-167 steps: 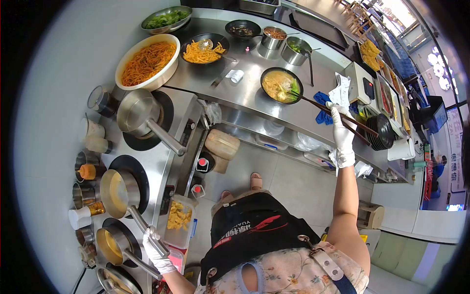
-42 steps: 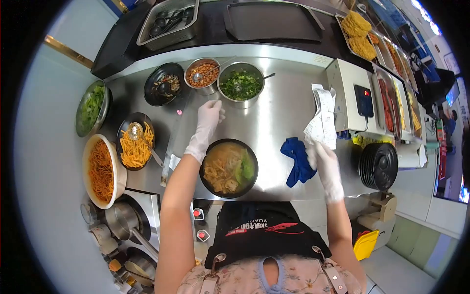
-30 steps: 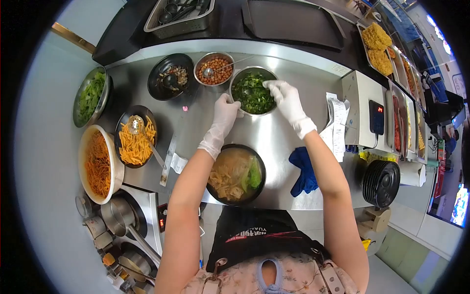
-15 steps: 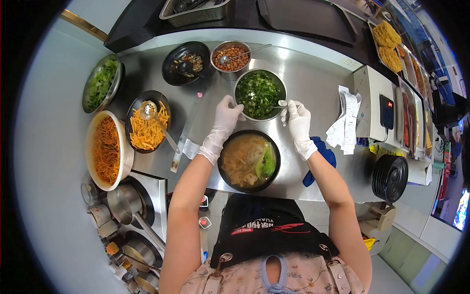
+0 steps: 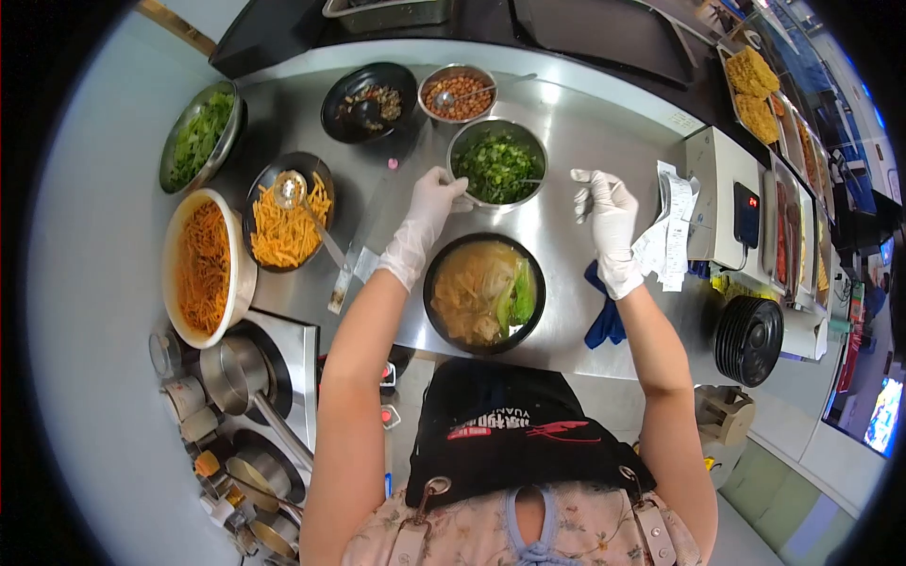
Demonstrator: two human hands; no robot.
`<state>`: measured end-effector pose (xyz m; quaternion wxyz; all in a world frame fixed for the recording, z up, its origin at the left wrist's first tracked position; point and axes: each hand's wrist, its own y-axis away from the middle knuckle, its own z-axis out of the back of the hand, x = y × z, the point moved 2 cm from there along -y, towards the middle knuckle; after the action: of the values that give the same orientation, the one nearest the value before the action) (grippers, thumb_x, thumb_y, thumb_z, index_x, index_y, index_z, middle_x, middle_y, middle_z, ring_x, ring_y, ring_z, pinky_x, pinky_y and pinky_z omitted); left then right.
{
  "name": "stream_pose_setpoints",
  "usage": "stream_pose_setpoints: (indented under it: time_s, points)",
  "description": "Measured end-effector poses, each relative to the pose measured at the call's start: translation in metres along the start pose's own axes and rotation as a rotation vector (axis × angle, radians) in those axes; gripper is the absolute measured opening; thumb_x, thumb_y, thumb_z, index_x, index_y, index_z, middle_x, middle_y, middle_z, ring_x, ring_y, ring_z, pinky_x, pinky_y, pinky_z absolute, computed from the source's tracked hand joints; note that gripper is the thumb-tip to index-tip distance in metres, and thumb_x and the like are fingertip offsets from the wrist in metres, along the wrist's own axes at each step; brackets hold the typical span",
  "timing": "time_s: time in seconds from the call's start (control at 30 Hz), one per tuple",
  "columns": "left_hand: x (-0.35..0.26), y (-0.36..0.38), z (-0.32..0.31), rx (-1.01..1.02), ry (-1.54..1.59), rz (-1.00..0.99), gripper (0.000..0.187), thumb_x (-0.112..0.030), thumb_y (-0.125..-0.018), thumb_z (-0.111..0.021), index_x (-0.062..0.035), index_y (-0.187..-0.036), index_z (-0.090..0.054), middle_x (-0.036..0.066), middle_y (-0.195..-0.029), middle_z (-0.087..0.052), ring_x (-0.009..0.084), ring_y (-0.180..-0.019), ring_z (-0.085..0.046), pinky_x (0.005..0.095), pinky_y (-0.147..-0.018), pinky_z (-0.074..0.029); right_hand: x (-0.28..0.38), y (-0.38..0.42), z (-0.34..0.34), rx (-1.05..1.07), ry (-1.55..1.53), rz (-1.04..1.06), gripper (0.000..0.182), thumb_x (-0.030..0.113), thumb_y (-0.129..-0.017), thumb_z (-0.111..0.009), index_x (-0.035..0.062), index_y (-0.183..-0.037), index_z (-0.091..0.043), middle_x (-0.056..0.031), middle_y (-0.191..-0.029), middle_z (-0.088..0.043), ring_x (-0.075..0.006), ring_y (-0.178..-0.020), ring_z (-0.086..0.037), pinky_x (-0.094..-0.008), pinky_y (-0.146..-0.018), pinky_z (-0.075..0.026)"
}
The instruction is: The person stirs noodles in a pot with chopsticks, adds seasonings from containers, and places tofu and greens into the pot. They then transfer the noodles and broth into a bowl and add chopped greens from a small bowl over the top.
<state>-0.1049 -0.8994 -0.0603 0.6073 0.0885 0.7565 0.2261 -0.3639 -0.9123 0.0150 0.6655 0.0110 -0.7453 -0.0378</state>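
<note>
My left hand point(image 5: 439, 196), in a white glove, closes its fingers on the near left rim of a steel bowl point(image 5: 462, 141) filled with chopped greens point(image 5: 497, 168). A thin spoon handle point(image 5: 530, 180) shows at the right side of that bowl; its other end is buried in the greens. To the right of the bowl, my gloved right hand point(image 5: 609, 209) is raised and empty, its fingers loosely bent and apart. Between my forearms stands a black bowl of soup point(image 5: 484, 294), with pale dumpling-like pieces and a green leaf in it.
Behind stand a bowl of peanuts point(image 5: 458, 94) and a black condiment bowl point(image 5: 368, 102). On the left are yellow strips point(image 5: 288, 222), shredded carrot point(image 5: 203, 269) and lettuce point(image 5: 200, 141). Paper slips point(image 5: 675, 226), a blue cloth point(image 5: 604, 311) and stacked black plates point(image 5: 748, 341) lie right.
My right hand has let go of the spoon and moved right, away from the greens bowl. My left hand now holds the bowl's rim. The whole view has shifted slightly.
</note>
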Motion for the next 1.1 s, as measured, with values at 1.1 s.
stream_pose_setpoints:
  time_s: [1.1]
  points:
    - [-0.009, 0.002, 0.000, 0.017, -0.071, 0.007, 0.016, -0.009, -0.090, -0.063, 0.0002, -0.085, -0.051, 0.012, -0.084, -0.062, 0.0214, -0.073, -0.068, 0.0294, -0.064, -0.061, -0.043, -0.019, -0.022, -0.009, 0.066, -0.110, 0.023, 0.020, -0.099, -0.054, 0.0030, -0.092, -0.067, 0.0021, -0.066, -0.059, -0.0036, -0.053, -0.048, -0.0195, -0.049, -0.040]
